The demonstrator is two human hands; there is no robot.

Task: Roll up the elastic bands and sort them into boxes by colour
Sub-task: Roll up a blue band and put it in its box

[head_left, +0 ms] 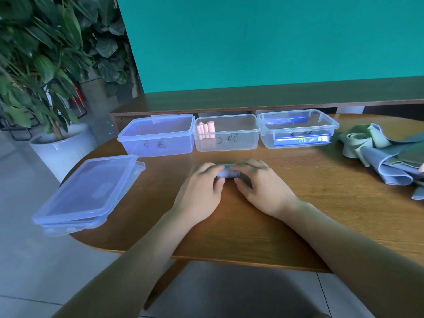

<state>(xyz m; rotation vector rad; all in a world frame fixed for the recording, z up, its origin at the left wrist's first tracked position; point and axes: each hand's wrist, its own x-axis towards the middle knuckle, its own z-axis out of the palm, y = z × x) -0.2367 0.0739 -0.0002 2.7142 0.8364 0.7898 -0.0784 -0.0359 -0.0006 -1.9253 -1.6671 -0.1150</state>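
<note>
— Checking containers first. Three clear boxes in a row along the far side of the wooden table (298, 203), all lidless. Left box (158, 135), marked "B": nothing visible inside. Middle box (227, 133), marked "C": pink rolls (205, 130) standing upright against the left wall, packed side by side. Right box (298, 128): a flat blue-tinted piece lying along the front wall; contents otherwise unclear through the plastic.

— Lids?

— Stacked lids (89, 191) lying flat at the left edge of the table, well apart from the boxes, partly overhanging the rim.

— Task item?

— Pale blue band roll (227, 173) lying on the table at centre, in front of the middle box and clear of it. Long axis running left to right, parallel to the row of boxes; ends hidden under the fingers.

— Grip?

— Left hand (202, 187) curled over the left end, fingers on top, thumb at the near side. Right hand (259, 184) likewise curled over the right end, thumb tucked against the near side. Both holding the roll, pressed down against the tabletop.

— Remaining stock?

— Loose pile of bands (387, 157) at the right edge of the table, green and pale blue, unrolled and overlapping, just beside the right box. Potted plant (46, 65) on the floor beyond the left edge.
</note>
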